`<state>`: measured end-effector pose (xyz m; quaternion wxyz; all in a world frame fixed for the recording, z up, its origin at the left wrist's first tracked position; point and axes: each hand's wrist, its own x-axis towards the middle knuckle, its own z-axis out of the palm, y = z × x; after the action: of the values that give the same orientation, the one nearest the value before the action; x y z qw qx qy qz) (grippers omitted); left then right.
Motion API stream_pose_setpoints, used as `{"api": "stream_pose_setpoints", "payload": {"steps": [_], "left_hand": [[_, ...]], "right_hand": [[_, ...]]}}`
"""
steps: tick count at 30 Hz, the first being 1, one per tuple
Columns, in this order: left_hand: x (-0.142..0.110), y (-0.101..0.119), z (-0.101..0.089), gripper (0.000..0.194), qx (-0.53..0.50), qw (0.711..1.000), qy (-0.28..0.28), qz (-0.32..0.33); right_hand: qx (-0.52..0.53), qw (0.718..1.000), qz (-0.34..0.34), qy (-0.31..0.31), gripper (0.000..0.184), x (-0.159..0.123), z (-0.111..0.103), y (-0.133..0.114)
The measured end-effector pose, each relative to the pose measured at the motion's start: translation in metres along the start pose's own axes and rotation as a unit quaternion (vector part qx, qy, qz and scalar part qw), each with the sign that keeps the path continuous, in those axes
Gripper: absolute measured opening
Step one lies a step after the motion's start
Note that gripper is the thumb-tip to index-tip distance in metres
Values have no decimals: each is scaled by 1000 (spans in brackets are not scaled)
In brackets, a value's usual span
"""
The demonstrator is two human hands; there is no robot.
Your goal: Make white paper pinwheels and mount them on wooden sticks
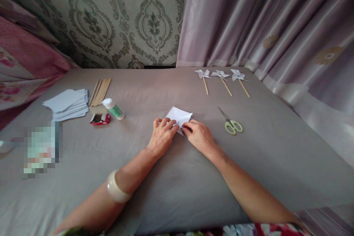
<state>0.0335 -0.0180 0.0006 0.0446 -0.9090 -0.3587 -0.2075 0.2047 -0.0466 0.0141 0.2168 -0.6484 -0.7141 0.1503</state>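
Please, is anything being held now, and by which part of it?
The white paper: the left hand presses its lower left side; the right hand pinches its lower right side.

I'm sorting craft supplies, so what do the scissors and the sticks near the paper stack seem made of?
Scissors: likely glossy green plastic handles, grey metal-looking blades. Sticks: probably bare wood or bamboo, given their pale tan colour.

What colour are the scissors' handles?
The scissors' handles are light green, seen best in the head view.
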Motion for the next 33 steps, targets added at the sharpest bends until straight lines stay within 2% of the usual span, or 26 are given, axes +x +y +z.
{"api": "stream_pose_setpoints", "payload": {"steps": [7, 17, 26, 33], "left_hand": [[0, 1, -3, 30, -25, 999, 0, -41], [1, 2, 0, 25, -26, 999, -23, -22], [1, 3, -2, 24, -21, 999, -26, -18], [1, 3, -1, 24, -27, 999, -29, -13]], "right_hand": [[-55, 998, 0, -17, 20, -9, 3, -12], [-91, 994, 43, -42, 28, -17, -1, -19], [-6, 1000, 10, -18, 19, -8, 1, -6], [60, 997, 41, 5, 20, -3, 8, -1]]}}
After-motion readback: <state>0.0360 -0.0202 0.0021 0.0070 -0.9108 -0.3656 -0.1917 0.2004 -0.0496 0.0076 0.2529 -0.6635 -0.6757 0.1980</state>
